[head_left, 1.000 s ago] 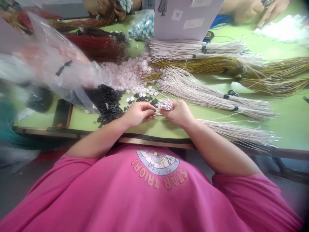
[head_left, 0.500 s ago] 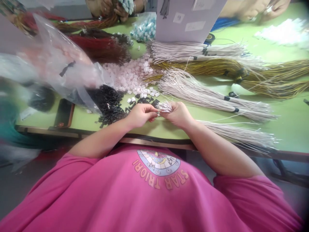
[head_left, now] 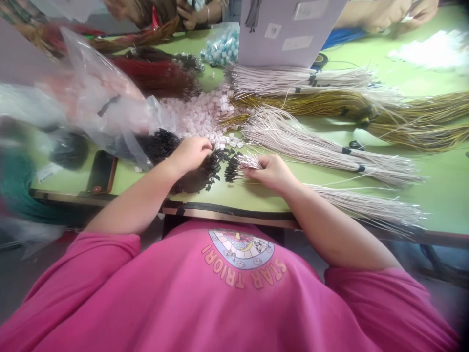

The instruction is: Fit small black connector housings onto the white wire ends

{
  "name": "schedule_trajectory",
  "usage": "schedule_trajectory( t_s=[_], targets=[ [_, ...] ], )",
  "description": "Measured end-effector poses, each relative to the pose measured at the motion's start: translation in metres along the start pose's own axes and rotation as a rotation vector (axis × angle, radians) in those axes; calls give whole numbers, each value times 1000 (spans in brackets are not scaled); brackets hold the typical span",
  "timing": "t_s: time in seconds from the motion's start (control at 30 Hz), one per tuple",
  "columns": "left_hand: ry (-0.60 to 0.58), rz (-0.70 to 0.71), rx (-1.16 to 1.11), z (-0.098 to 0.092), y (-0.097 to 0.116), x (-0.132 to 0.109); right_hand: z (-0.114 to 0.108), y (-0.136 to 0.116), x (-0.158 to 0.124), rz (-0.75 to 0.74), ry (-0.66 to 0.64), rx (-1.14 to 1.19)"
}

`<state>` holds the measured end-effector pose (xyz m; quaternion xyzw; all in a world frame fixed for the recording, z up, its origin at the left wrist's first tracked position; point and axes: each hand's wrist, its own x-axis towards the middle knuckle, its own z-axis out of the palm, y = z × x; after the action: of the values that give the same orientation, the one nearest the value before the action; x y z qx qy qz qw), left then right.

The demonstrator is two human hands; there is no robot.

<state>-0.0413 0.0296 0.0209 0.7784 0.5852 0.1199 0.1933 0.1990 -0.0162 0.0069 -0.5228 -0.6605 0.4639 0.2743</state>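
Observation:
My right hand [head_left: 274,171] is closed around a bundle of white wires [head_left: 249,160], whose bare ends fan out to the left past the thumb. Small black connector housings [head_left: 231,168] cluster at the tips of that bundle. Over on the left, my left hand [head_left: 192,152] rests at a heap of loose black connector housings [head_left: 200,178]. Its fingers are curled together and bent down at the heap's upper edge; whatever is between the fingertips is hidden.
Pale pink connectors [head_left: 203,115] are heaped behind the black ones. Tied white wires [head_left: 311,139] and yellow-brown wires [head_left: 330,103] lie on the right. A clear plastic bag [head_left: 110,112] and a phone [head_left: 102,172] are at left. Co-workers' hands [head_left: 388,14] work across the table.
My left hand has moved from the wire ends leftward to the black housings. My right hand keeps its hold on the white wires, nearly still.

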Motion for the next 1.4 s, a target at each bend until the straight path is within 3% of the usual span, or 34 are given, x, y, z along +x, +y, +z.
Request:
schedule_trajectory(
  t_s=[0.2, 0.3, 0.43, 0.6, 0.8, 0.9, 1.2, 1.4],
  targets=[
    [-47, -76, 174, 15, -22, 36, -2, -5, -1, 47, -30, 24],
    [-73, -75, 160, 19, -25, 37, -3, -7, -1, 37, -22, -9],
    [-71, -86, 152, 9, -18, 27, -3, -8, -1, 34, -12, -43],
    [-5, -45, -177, -2, 13, -3, -2, -7, -1, 63, -15, -21],
    [-251, -48, -764, 13, 47, -31, -2, -8, -2, 49, -36, 38],
    [-269, -119, -957, 26, 51, -31, -3, -8, -3, 43, -42, 59],
    [-203, -212, -1129, 38, 52, -28, 1, -5, -3, -16, 40, 32],
    [-160, -180, -1110, 41, 52, -29, 2, -6, -3, -37, 59, 8]
  ],
)
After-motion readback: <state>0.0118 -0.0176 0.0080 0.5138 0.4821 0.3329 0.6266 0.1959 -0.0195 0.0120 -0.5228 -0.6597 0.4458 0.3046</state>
